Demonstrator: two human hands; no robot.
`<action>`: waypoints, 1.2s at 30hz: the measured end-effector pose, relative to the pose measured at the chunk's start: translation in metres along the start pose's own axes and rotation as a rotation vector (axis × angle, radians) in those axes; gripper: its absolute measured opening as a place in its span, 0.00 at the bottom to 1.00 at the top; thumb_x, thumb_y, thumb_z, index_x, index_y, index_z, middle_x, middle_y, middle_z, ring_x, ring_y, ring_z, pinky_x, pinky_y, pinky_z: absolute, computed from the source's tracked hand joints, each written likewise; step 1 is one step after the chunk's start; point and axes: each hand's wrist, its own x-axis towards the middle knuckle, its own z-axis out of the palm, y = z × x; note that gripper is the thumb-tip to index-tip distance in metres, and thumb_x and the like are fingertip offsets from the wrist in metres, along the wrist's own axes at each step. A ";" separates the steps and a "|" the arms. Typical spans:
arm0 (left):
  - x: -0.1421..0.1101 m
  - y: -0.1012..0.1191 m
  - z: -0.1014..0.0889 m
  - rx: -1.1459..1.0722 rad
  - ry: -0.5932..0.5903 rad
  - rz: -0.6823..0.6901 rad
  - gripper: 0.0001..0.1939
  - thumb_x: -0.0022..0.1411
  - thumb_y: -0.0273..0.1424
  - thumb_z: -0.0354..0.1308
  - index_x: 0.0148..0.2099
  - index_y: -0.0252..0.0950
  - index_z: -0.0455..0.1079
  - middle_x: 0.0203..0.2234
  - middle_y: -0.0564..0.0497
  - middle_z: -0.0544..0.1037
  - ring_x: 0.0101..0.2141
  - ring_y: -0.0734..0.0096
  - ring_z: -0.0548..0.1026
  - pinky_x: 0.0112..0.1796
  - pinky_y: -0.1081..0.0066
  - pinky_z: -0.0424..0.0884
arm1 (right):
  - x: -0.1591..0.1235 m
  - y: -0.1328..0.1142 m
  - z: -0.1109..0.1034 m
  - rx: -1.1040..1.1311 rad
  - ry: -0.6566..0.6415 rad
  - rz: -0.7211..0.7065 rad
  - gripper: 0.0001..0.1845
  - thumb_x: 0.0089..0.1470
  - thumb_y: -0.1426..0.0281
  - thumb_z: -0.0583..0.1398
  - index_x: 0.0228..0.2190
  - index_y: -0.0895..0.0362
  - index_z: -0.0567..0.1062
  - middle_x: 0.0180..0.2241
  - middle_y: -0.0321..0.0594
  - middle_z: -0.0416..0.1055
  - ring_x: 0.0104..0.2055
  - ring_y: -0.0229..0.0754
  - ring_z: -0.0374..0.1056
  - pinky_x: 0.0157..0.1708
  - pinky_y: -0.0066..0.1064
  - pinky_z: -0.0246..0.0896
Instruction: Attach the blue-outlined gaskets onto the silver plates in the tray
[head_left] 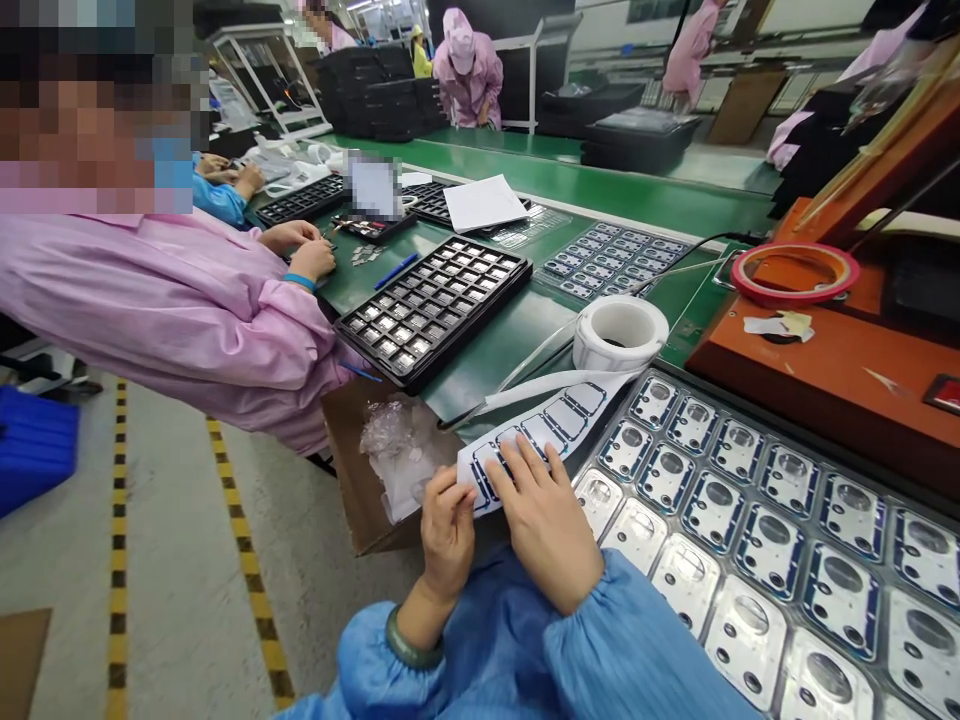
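A white backing strip of dark-outlined, frame-shaped adhesive gaskets [559,422] lies in front of me. My left hand [448,535] is closed in a pinch at the strip's near corner; its fingertips hide the exact grip. Flat on the strip, with fingers spread, rests my right hand [546,520]. The strip runs back toward a white roll [652,325] standing on the bench. To the right, a clear tray [679,500] holds rows of silvery rectangular plates [776,545] with round holes. Plates in its farther rows have blue edging; several nearer ones show plain white edges.
An open cardboard box [349,490] with crumpled film sits at the bench's left edge. Beyond stands a black tray [409,375] of small metal parts. Red tape [795,272] lies on an orange machine [825,350]. A co-worker in a pink sleeve [247,310] works at left.
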 end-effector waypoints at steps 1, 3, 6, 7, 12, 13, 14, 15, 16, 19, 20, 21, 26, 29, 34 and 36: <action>0.002 0.000 -0.002 0.022 0.015 0.080 0.03 0.61 0.31 0.59 0.37 0.40 0.73 0.41 0.46 0.75 0.46 0.63 0.74 0.50 0.57 0.69 | 0.001 0.000 0.000 -0.005 -0.021 0.007 0.19 0.61 0.76 0.52 0.52 0.61 0.70 0.58 0.52 0.64 0.63 0.57 0.55 0.60 0.55 0.49; 0.005 0.002 -0.006 0.055 0.034 0.227 0.07 0.57 0.25 0.62 0.37 0.43 0.75 0.45 0.48 0.74 0.51 0.62 0.71 0.56 0.53 0.64 | 0.001 -0.001 0.000 -0.005 -0.054 0.010 0.19 0.60 0.76 0.52 0.52 0.62 0.71 0.58 0.52 0.65 0.62 0.57 0.57 0.59 0.55 0.50; 0.005 0.009 -0.012 0.069 0.011 0.396 0.12 0.54 0.22 0.64 0.37 0.47 0.75 0.38 0.52 0.76 0.45 0.66 0.75 0.54 0.55 0.65 | 0.000 -0.001 -0.001 0.003 -0.064 0.020 0.18 0.60 0.74 0.54 0.52 0.61 0.71 0.58 0.51 0.64 0.61 0.57 0.57 0.60 0.55 0.51; 0.004 0.014 -0.015 0.066 -0.005 0.438 0.12 0.54 0.23 0.64 0.37 0.47 0.74 0.35 0.54 0.77 0.42 0.68 0.76 0.54 0.55 0.66 | -0.001 -0.001 -0.001 0.005 -0.059 0.022 0.19 0.60 0.73 0.54 0.52 0.62 0.71 0.58 0.51 0.64 0.61 0.57 0.58 0.59 0.55 0.51; 0.007 0.045 -0.026 -0.054 -0.074 0.567 0.04 0.60 0.29 0.61 0.37 0.45 0.70 0.30 0.57 0.80 0.36 0.71 0.78 0.58 0.53 0.62 | -0.001 0.003 0.000 0.033 -0.016 -0.006 0.20 0.58 0.78 0.54 0.51 0.64 0.71 0.57 0.54 0.65 0.60 0.58 0.59 0.59 0.54 0.54; 0.010 0.052 -0.028 -0.119 -0.068 0.534 0.04 0.61 0.30 0.60 0.38 0.45 0.70 0.31 0.57 0.80 0.36 0.71 0.78 0.58 0.52 0.62 | -0.001 0.003 0.000 0.054 0.019 -0.005 0.20 0.57 0.80 0.53 0.51 0.64 0.71 0.57 0.55 0.65 0.60 0.58 0.60 0.58 0.54 0.55; 0.014 0.059 -0.028 -0.196 -0.053 0.450 0.03 0.62 0.30 0.59 0.39 0.45 0.70 0.31 0.56 0.80 0.36 0.71 0.78 0.58 0.51 0.62 | -0.001 0.003 -0.002 0.092 0.080 0.007 0.21 0.57 0.81 0.51 0.50 0.64 0.71 0.56 0.55 0.66 0.59 0.56 0.61 0.57 0.53 0.57; 0.020 0.065 -0.027 -0.281 -0.042 0.316 0.04 0.63 0.30 0.57 0.40 0.44 0.71 0.32 0.56 0.80 0.37 0.71 0.78 0.57 0.51 0.64 | -0.002 0.002 -0.004 0.150 0.166 0.028 0.21 0.57 0.82 0.50 0.50 0.64 0.71 0.55 0.54 0.67 0.57 0.54 0.63 0.56 0.51 0.59; 0.025 0.071 -0.025 -0.371 -0.039 0.138 0.05 0.64 0.30 0.56 0.41 0.44 0.72 0.33 0.55 0.80 0.38 0.71 0.77 0.55 0.54 0.67 | -0.005 0.001 -0.008 0.228 0.263 0.060 0.20 0.58 0.82 0.49 0.50 0.63 0.71 0.54 0.53 0.68 0.56 0.51 0.65 0.55 0.47 0.61; 0.038 0.084 -0.015 -0.656 -0.080 -0.413 0.05 0.62 0.35 0.60 0.37 0.42 0.76 0.31 0.54 0.80 0.36 0.75 0.77 0.44 0.71 0.74 | -0.022 -0.001 -0.026 0.488 0.484 0.227 0.16 0.62 0.78 0.50 0.49 0.58 0.69 0.48 0.46 0.72 0.50 0.41 0.68 0.51 0.36 0.65; 0.041 0.087 -0.011 -0.741 -0.104 -0.531 0.06 0.60 0.36 0.62 0.35 0.41 0.76 0.30 0.55 0.80 0.35 0.76 0.77 0.41 0.76 0.74 | -0.029 0.000 -0.034 0.559 0.497 0.290 0.14 0.62 0.75 0.52 0.48 0.57 0.69 0.46 0.44 0.73 0.48 0.40 0.69 0.49 0.33 0.66; 0.043 0.090 -0.007 -0.814 -0.128 -0.603 0.07 0.58 0.38 0.64 0.34 0.41 0.77 0.29 0.55 0.80 0.34 0.78 0.77 0.40 0.79 0.74 | -0.037 0.000 -0.041 0.616 0.487 0.341 0.13 0.62 0.74 0.53 0.48 0.55 0.69 0.44 0.42 0.73 0.46 0.38 0.70 0.46 0.30 0.67; 0.038 0.105 0.009 -0.933 -0.301 -0.673 0.06 0.56 0.37 0.66 0.34 0.41 0.78 0.28 0.57 0.80 0.35 0.81 0.78 0.41 0.85 0.72 | -0.066 0.010 -0.061 0.698 0.413 0.418 0.09 0.60 0.70 0.57 0.43 0.55 0.71 0.37 0.39 0.70 0.37 0.36 0.69 0.33 0.26 0.67; 0.030 0.112 0.017 -0.950 -0.417 -0.670 0.05 0.56 0.37 0.66 0.34 0.42 0.78 0.29 0.56 0.81 0.36 0.79 0.78 0.42 0.84 0.73 | -0.075 0.015 -0.064 0.690 0.429 0.474 0.10 0.58 0.71 0.59 0.43 0.56 0.71 0.35 0.39 0.69 0.34 0.36 0.67 0.30 0.26 0.65; 0.022 0.124 0.027 -0.862 -0.577 -0.532 0.05 0.59 0.35 0.63 0.34 0.39 0.77 0.28 0.53 0.80 0.35 0.73 0.79 0.39 0.78 0.76 | -0.089 0.015 -0.072 0.662 0.460 0.512 0.05 0.57 0.74 0.58 0.29 0.57 0.72 0.27 0.36 0.68 0.29 0.35 0.64 0.26 0.26 0.60; 0.024 0.126 0.029 -0.747 -0.645 -0.363 0.05 0.63 0.32 0.59 0.36 0.39 0.76 0.30 0.51 0.79 0.35 0.71 0.78 0.37 0.75 0.76 | -0.098 0.015 -0.078 0.650 0.472 0.525 0.07 0.57 0.75 0.58 0.27 0.57 0.72 0.25 0.35 0.67 0.28 0.34 0.63 0.27 0.26 0.60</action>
